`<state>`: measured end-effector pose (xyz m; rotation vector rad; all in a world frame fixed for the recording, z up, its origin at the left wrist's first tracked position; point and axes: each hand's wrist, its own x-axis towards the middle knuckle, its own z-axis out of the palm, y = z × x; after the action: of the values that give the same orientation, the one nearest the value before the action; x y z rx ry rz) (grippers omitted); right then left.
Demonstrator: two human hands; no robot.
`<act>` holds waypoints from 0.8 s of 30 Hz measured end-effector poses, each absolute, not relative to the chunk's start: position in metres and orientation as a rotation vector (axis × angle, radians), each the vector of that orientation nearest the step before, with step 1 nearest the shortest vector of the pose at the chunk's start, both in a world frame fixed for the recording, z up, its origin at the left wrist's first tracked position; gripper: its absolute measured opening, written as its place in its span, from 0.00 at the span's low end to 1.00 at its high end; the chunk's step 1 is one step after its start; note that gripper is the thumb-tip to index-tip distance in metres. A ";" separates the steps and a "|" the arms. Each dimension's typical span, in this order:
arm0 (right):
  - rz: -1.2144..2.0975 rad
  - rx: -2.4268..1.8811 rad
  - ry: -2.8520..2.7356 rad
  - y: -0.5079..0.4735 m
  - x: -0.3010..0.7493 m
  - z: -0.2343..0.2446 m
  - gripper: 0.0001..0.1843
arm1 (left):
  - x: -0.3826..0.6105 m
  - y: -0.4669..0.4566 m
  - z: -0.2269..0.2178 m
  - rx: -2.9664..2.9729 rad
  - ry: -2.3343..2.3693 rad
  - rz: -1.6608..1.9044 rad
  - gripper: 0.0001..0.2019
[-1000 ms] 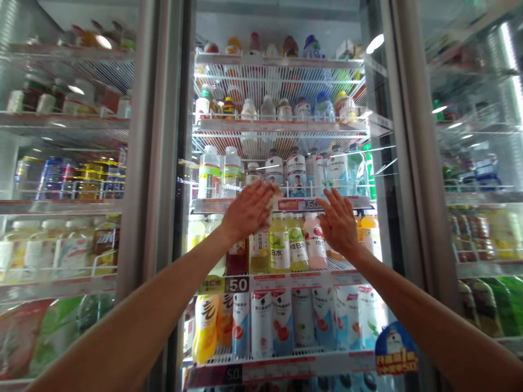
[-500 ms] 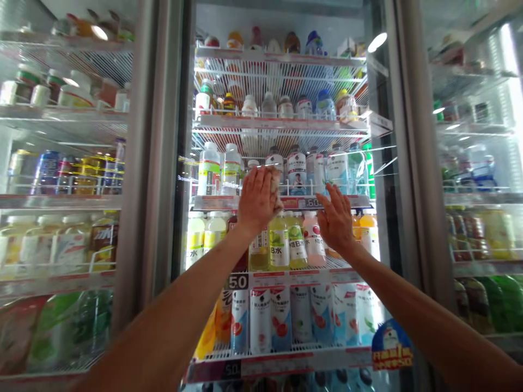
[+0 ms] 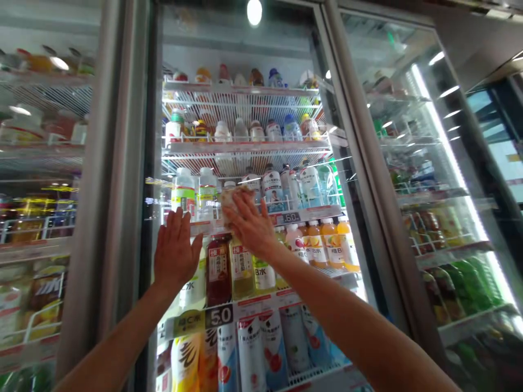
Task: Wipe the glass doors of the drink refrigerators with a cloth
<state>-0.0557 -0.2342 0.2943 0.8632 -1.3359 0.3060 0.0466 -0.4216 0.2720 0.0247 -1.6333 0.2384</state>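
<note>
A glass cooler door (image 3: 237, 41) stands in front of me, with shelves of bottled drinks behind it. My right hand (image 3: 253, 227) holds a pale, crumpled cloth (image 3: 229, 206) against the glass, at the height of the middle shelf. Part of the cloth is hidden under the fingers. To the left, my left hand (image 3: 175, 251) is raised with its fingers stretched out and nothing in it. It is at or close to the glass; I cannot tell whether it touches. Dark red bottles (image 3: 219, 268) show behind the glass between my hands.
A metal door frame (image 3: 102, 218) runs down the left side, and another frame post (image 3: 376, 179) slants along the right. Neighbouring coolers with drinks lie beyond both. A black price sign (image 3: 219, 314) sits on a lower shelf edge.
The cloth has passed from my left hand to my right. My right hand has moved left across the glass, and my left hand has moved left and down. The view has shifted and tilted.
</note>
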 end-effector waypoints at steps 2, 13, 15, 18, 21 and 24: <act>0.391 0.687 -1.304 -0.185 -0.092 0.300 0.23 | 0.044 -0.417 0.271 0.031 -1.626 0.235 0.30; 0.347 0.645 -1.321 -0.140 -0.114 0.280 0.25 | 0.041 -0.421 0.271 -0.005 -1.587 0.258 0.30; 0.368 0.640 -1.350 -0.128 -0.121 0.284 0.25 | 0.041 -0.421 0.271 -0.004 -1.587 0.262 0.30; 0.690 0.332 -1.272 -0.090 -0.151 0.300 0.26 | 0.040 -0.420 0.271 0.007 -1.582 0.261 0.30; 0.818 0.235 -1.187 -0.083 -0.161 0.308 0.27 | 0.039 -0.418 0.271 0.010 -1.577 0.262 0.30; 0.560 0.510 -1.276 -0.109 -0.137 0.295 0.26 | 0.040 -0.419 0.271 0.004 -1.587 0.253 0.30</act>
<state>-0.1372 -0.1086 0.2946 0.5097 -1.2763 0.5595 0.0399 -0.4186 0.2714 0.0041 -1.5874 0.2527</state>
